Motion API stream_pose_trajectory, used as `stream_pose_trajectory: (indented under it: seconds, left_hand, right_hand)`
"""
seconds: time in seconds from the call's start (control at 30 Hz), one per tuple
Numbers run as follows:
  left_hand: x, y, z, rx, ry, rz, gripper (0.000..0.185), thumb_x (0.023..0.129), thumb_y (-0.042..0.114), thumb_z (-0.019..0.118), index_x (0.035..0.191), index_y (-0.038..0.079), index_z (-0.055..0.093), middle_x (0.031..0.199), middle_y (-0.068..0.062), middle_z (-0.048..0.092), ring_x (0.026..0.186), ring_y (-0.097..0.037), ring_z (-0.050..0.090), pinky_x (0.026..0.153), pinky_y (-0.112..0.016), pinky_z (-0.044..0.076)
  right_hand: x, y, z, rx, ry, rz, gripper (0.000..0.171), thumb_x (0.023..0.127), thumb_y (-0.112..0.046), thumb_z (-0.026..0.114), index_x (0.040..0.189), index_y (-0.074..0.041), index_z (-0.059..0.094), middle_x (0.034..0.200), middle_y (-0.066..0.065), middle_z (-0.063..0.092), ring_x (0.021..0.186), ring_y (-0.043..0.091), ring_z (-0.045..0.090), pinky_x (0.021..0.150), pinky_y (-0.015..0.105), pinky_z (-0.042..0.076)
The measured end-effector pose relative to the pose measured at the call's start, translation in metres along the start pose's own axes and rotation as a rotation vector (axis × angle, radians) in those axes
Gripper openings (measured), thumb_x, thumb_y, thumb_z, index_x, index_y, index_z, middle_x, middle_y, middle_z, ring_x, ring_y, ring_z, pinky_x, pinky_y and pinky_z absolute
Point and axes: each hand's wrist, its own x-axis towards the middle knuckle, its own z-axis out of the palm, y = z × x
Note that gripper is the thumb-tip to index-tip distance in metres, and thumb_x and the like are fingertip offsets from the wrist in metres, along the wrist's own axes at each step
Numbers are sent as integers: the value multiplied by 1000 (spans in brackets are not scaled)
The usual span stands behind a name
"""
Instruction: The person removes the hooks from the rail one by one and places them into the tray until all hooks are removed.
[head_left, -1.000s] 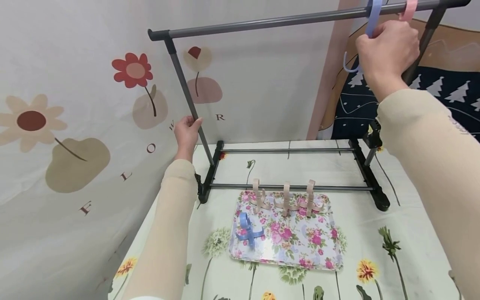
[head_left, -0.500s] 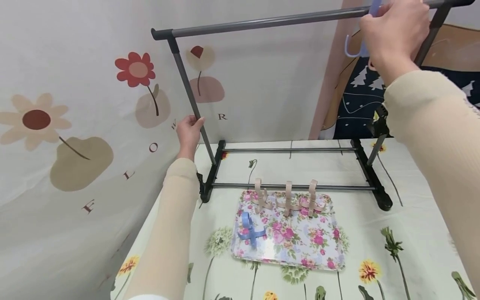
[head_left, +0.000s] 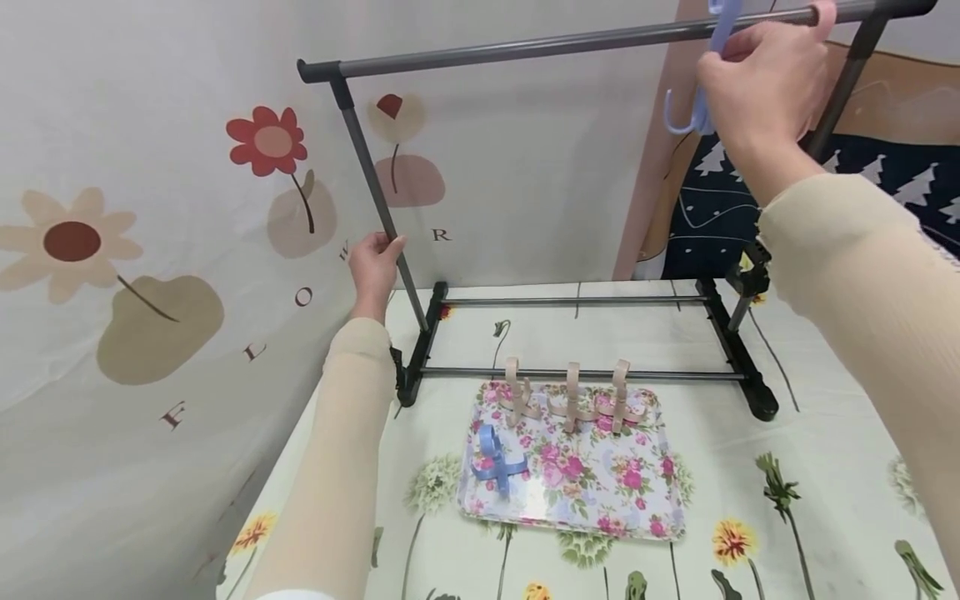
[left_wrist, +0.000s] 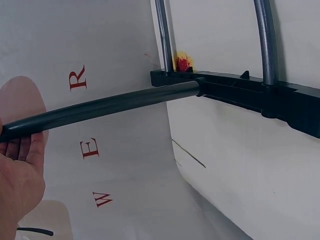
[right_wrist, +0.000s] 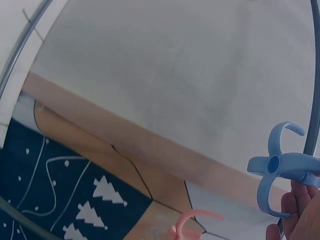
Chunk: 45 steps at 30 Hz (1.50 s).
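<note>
1. A floral tray (head_left: 600, 517) lies on the table under the rack (head_left: 525, 42) (three beige hooks (head_left: 572, 398) and one blue hook (head_left: 498, 457) on it).
2. A blue hanger hook (head_left: 705, 75) is gripped by the right hand (head_left: 765, 79) at the top bar, hanging downward, prongs pointing left.
3. The rack's left post (head_left: 375, 192) is gripped by the left hand (head_left: 373, 265).

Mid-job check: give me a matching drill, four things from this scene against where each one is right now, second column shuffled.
Things:
1. left hand
2. right hand
3. three beige hooks
4. blue hook on the tray

Places:
A. at the top bar, holding a blue hook
B. along the tray's far edge, by the lower rail
C. gripping the rack's left upright
D. near the tray's left edge

Pairs: 1-C, 2-A, 3-B, 4-D
</note>
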Motion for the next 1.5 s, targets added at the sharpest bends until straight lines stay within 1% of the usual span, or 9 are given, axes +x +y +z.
stream_pose_trajectory:
  seconds: [0.17,0.3,0.4,0.53,0.6,0.67,1.0,1.23,1.5]
  left_hand:
    - [2,-4,-1,-3,11,25,33,98,29,65,118,4,64,118,-10,67,108,-20,60,95,-35,46]
    - [3,-5,-1,-11,10,19,33,97,30,65,118,4,64,119,-10,67,109,-20,59,96,-36,45]
    - [3,-5,-2,-13,7,13,34,98,30,65,119,4,63,120,-10,67,110,-21,59,97,-37,45]
    - [2,-4,-2,-11,6,4,35,97,32,65,119,4,63,120,-9,67,110,-20,59,97,-36,45]
    - [3,-4,-3,-12,4,4,35,97,32,65,119,4,64,120,-9,67,110,-20,59,97,-36,45]
    - [3,-4,-3,-14,4,5,36,97,32,65,119,4,64,120,-9,67,110,-20,59,98,-36,44]
    - [2,-3,-5,-14,4,-2,36,97,34,66,117,5,64,118,-8,67,110,-19,59,98,-36,43]
    - [2,-3,-6,-16,5,-11,36,96,36,66,117,6,64,118,-7,67,110,-19,59,98,-37,43]
    - [0,-2,-5,-20,10,0,35,97,33,66,117,5,64,119,-8,67,110,-19,59,98,-36,44]
  right_hand:
    - [-12,3,8,2,-17,-10,48,95,-51,55,130,-20,67,125,-9,67,118,8,60,100,20,40]
    - [-21,3,13,40,-47,-34,47,94,-49,58,128,-17,68,124,-3,68,114,10,62,102,23,41]
    - [-28,3,15,74,-84,-41,46,94,-48,61,126,-16,69,120,-1,70,112,9,63,112,23,26]
    - [-41,5,20,174,-158,-39,41,92,-44,67,121,-14,71,110,-2,72,102,8,65,112,25,28]
    - [-49,6,23,245,-201,-38,36,91,-39,71,115,-12,72,104,-2,72,94,8,66,99,27,46]
    - [-57,7,26,294,-245,-46,31,90,-35,73,110,-11,73,99,-2,71,88,8,66,89,31,53]
    - [-107,18,40,349,-445,-104,30,91,-33,73,104,-6,73,92,2,72,87,18,65,86,35,51]
    - [-142,32,47,359,-550,-155,23,92,-25,73,97,-3,72,87,7,72,78,22,62,69,27,49]
    - [-187,48,49,340,-712,-143,14,92,-21,73,96,-7,73,85,5,71,76,22,62,65,30,49]
